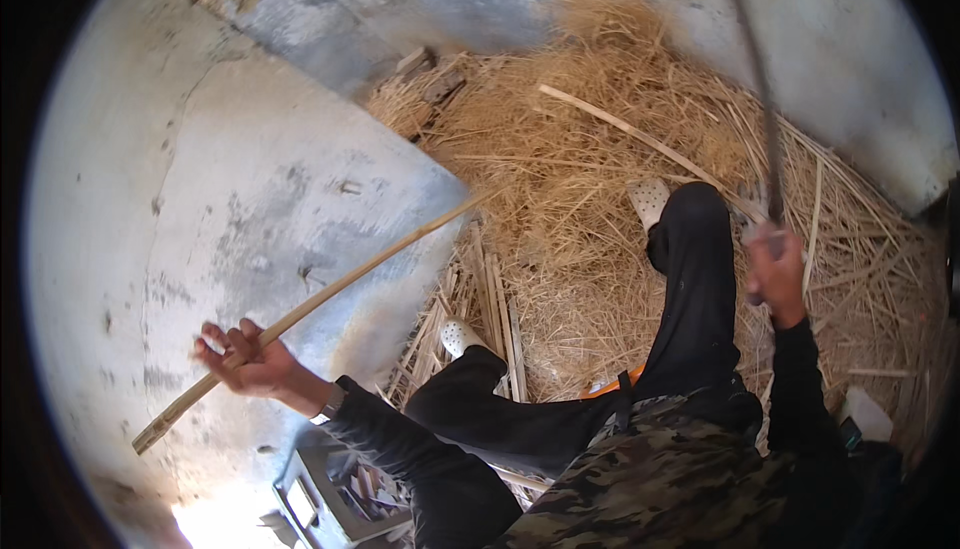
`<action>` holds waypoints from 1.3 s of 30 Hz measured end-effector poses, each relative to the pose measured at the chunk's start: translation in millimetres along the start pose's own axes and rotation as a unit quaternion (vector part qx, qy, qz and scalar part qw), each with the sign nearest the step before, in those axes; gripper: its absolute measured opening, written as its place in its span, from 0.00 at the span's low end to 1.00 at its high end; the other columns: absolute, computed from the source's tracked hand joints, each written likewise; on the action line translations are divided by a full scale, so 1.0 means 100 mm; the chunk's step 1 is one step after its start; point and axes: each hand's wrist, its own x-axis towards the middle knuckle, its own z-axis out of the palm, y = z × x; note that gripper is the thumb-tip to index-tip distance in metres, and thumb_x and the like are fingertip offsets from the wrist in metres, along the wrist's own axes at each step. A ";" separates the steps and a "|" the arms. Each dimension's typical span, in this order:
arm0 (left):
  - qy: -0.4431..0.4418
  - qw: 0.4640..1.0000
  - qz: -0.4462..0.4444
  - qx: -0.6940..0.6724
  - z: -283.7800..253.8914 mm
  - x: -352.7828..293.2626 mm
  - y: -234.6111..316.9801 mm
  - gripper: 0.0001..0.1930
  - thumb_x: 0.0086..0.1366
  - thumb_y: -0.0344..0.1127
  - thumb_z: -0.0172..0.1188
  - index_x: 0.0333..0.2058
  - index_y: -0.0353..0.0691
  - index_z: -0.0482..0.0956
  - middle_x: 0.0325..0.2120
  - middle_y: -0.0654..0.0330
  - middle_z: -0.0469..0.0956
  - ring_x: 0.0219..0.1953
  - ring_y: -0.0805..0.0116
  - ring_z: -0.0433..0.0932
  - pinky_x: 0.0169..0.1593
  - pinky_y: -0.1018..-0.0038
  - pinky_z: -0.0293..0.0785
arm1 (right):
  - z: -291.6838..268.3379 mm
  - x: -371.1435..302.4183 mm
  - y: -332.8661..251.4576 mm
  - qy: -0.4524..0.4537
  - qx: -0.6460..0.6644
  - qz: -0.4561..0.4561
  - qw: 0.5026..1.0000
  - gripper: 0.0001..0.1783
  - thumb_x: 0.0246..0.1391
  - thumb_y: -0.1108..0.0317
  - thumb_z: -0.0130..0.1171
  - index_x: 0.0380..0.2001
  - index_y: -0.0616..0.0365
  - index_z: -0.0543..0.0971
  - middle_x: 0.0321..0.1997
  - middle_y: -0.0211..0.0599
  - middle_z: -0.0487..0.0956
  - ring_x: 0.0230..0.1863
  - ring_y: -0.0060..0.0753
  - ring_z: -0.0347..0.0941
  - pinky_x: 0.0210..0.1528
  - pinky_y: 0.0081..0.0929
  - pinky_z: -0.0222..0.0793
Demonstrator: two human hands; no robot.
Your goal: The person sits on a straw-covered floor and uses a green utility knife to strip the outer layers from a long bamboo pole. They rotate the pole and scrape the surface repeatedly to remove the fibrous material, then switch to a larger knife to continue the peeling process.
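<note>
My left hand [250, 359] holds a long, pale brown bamboo strip [345, 279], its fingers partly curled round it. One end sticks out past the hand at lower left, and the other slants up over the shavings. At the right, my right hand [778, 274] is closed round the handle of a long, dark-bladed knife [762, 79]. The blade points up and away, smeared by motion. Another pale split strip [630, 131] lies on the shavings, running from the middle toward my right knee and hand.
Straw-coloured shavings [590, 169] cover the floor between two stained, pale walls [250, 169]. Split strips [495, 299] lie by my left foot, in a light clog [460, 337]. At lower left stands a grey box [370, 529] holding small items. Something orange [612, 385] shows under my leg.
</note>
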 end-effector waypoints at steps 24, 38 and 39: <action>0.125 0.989 -0.065 -0.031 0.84 -1.23 0.02 0.13 0.64 0.39 0.59 0.46 0.46 0.70 0.45 0.65 0.76 0.23 0.84 0.65 0.25 0.80 0.62 | -2.33 -0.92 3.26 0.194 -0.437 0.180 0.860 0.18 0.43 0.69 0.56 0.37 0.73 0.74 0.32 0.57 0.77 0.34 0.51 0.76 0.39 0.41 0.69; 0.198 0.969 0.149 0.010 0.86 -1.07 0.89 0.08 0.60 0.31 0.63 0.34 0.41 0.73 0.21 0.70 0.73 0.11 0.83 0.48 0.24 0.84 0.56 | -2.22 -1.38 3.50 0.190 -0.587 0.183 0.765 0.26 0.47 0.62 0.63 0.48 0.61 0.69 0.45 0.50 0.75 0.48 0.54 0.72 0.49 0.46 0.68; 0.200 0.968 0.153 0.013 0.92 -1.08 0.89 0.08 0.59 0.31 0.63 0.34 0.41 0.72 0.20 0.69 0.72 0.11 0.83 0.48 0.24 0.84 0.56 | -2.16 -1.32 3.52 0.171 -0.587 0.124 0.781 0.25 0.46 0.62 0.62 0.47 0.61 0.70 0.44 0.50 0.76 0.48 0.54 0.72 0.49 0.46 0.68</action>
